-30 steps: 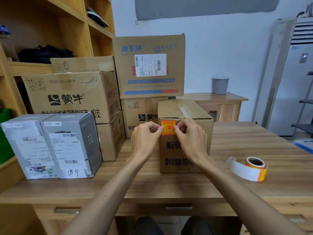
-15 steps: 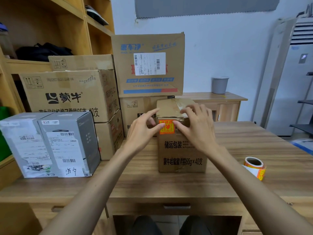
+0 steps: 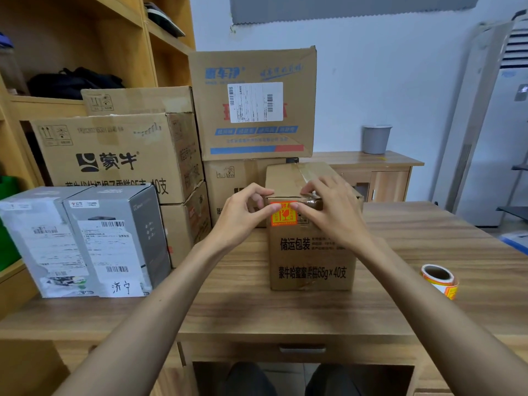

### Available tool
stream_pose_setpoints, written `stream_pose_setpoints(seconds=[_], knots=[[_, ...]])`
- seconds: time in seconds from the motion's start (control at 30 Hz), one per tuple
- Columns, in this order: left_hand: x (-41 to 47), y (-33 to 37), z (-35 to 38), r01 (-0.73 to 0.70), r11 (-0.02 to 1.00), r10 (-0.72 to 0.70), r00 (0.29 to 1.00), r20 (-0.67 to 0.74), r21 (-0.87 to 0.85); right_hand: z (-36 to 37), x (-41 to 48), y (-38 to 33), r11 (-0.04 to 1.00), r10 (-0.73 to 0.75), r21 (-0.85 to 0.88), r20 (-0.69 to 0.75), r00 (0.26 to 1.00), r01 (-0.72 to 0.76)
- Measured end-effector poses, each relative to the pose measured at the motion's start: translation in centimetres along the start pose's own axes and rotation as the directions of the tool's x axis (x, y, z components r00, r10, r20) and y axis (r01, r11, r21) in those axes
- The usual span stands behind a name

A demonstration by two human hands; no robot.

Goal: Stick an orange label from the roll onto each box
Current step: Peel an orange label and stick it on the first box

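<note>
At the near edge of the wooden desk (image 3: 257,310) a drawer handle (image 3: 302,350) sits below the top, and the person's dark-clad knees (image 3: 251,378) show in the kneehole beneath.

Both forearms reach forward over the middle of the desk to a small upright cardboard box (image 3: 311,261) printed with black Chinese text. The orange label (image 3: 284,217) is on the box's front face, in the upper left corner just under the top edge. The left hand (image 3: 243,215) presses its thumb tip on the label's upper left part, its bent fingers touching the box's top edge. The right hand (image 3: 331,212) presses its thumb tip on the label's upper right part, its fingers spread loosely across the taped top flap. Neither hand grips anything.

The label roll (image 3: 440,280) lies near the right edge of the desk, well apart from the box.

Toward the left edge stand two parcels side by side, a grey box (image 3: 114,241) and a paler one (image 3: 40,241), both with shipping slips.

Along the far left of the desk, brown cartons (image 3: 114,158) are stacked, the tall carton (image 3: 254,101) on top bearing a white waybill.

Behind them rises a wooden shelf unit (image 3: 85,38). Against the back wall, a grey bin (image 3: 375,138) stands on a low cabinet (image 3: 380,172), with a white floor-standing air conditioner (image 3: 491,124) at the right.
</note>
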State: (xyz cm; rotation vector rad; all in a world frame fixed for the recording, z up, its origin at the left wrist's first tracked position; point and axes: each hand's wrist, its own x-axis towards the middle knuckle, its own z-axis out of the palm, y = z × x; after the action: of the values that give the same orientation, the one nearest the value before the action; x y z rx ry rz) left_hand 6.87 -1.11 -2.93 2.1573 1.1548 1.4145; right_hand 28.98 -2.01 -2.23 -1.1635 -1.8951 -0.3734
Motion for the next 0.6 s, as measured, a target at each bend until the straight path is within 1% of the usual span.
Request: stream_pose_setpoints(seconds=[0.27, 0.37, 0.43, 0.6], knots=[[-0.5, -0.9, 0.5, -0.036, 0.999, 0.036, 0.999, 0.007, 0.01, 0.4, -0.5, 0.4, 0.997, -0.056, -0.054, -0.017, 0.998, 0.055], [-1.0, -1.5, 0.6, -0.056, 0.995, 0.052, 0.997, 0.053, 0.078, 0.4, -0.8, 0.6, 0.985, -0.114, -0.127, 0.027, 0.993, 0.116], [-1.0, -1.7, 0.7, -0.065, 0.991, 0.059, 0.997, 0.052, 0.12, 0.5, -0.8, 0.7, 0.971, -0.136, -0.192, 0.045, 0.99, 0.142], [-0.9, -1.5, 0.7, -0.094, 0.977, 0.08, 0.993, 0.081, 0.193, 0.6, -0.9, 0.7, 0.961, -0.145, -0.237, 0.023, 0.989, 0.146]])
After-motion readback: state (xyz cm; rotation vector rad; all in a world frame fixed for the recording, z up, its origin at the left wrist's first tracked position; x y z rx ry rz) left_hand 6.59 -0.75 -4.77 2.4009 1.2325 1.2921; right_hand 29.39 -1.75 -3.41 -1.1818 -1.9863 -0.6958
